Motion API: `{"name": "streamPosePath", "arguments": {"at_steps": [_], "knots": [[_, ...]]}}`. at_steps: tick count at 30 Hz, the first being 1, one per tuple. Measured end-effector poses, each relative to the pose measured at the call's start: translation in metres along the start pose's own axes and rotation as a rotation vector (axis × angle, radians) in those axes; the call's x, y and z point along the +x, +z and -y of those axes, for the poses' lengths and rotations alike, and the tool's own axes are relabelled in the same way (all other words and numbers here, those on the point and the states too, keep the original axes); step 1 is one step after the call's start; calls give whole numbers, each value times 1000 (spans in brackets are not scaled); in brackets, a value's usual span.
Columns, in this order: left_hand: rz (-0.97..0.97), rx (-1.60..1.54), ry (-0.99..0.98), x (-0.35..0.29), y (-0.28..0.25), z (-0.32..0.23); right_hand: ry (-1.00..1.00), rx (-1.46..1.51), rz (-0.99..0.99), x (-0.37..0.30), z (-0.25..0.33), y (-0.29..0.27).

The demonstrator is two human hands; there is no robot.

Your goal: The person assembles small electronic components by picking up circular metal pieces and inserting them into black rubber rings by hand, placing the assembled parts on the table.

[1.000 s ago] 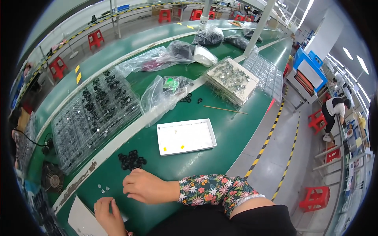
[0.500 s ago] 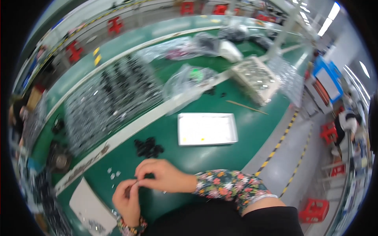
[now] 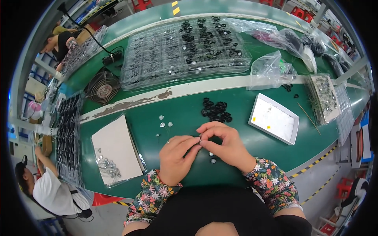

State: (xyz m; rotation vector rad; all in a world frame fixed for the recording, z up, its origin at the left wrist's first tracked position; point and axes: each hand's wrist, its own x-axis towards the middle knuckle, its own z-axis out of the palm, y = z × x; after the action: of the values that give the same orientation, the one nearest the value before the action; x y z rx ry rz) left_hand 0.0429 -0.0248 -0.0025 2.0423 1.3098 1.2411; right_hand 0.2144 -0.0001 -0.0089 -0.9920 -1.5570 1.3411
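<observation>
My left hand (image 3: 177, 157) and my right hand (image 3: 227, 147) meet fingertip to fingertip over the green bench. Both are closed in a pinch around something tiny and dark, too small to name. Just beyond my right hand lies a pile of small black ring-like parts (image 3: 216, 110). Small round whitish parts (image 3: 213, 160) rest under my right palm. A few small clear round pieces (image 3: 162, 124) with thin leads are scattered past my left hand. To the left, a pale board (image 3: 117, 147) carries a cluster of similar small silvery pieces (image 3: 108, 167).
A white box lid (image 3: 275, 122) with yellow bits sits at the right, near a thin stick (image 3: 309, 118) and a stack of filled trays (image 3: 325, 98). Behind a white ledge lie clear trays of black parts (image 3: 185, 51) and a fan (image 3: 103, 88). Two people work at left.
My view has swung left and steadied, so the bench things appear shifted and two people at left show clearly. Both hands remain pinched together at the fingertips.
</observation>
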Motion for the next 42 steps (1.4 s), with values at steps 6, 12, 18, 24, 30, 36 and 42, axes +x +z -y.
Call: {"name": "streamPosePath", "arguments": {"at_steps": [6,12,18,24,30,36,42], "knots": [[25,-166,-169,0,0,0,82,74,39,-1,2,-2],[32,-249,-210,1,1,2,30,24,39,-1,3,-4],[34,-219,-151,0,2,2,12,-24,22,-1,4,-3],[50,-245,-193,-1,0,1,3,-39,14,-2,3,-1],[71,-287,-269,0,-1,3,-86,-103,-27,-3,1,2],[58,-570,-446,-5,4,9,-124,-153,-13,-3,4,2],[84,-394,-285,-3,3,10,-58,-21,3,-3,4,-1]]}}
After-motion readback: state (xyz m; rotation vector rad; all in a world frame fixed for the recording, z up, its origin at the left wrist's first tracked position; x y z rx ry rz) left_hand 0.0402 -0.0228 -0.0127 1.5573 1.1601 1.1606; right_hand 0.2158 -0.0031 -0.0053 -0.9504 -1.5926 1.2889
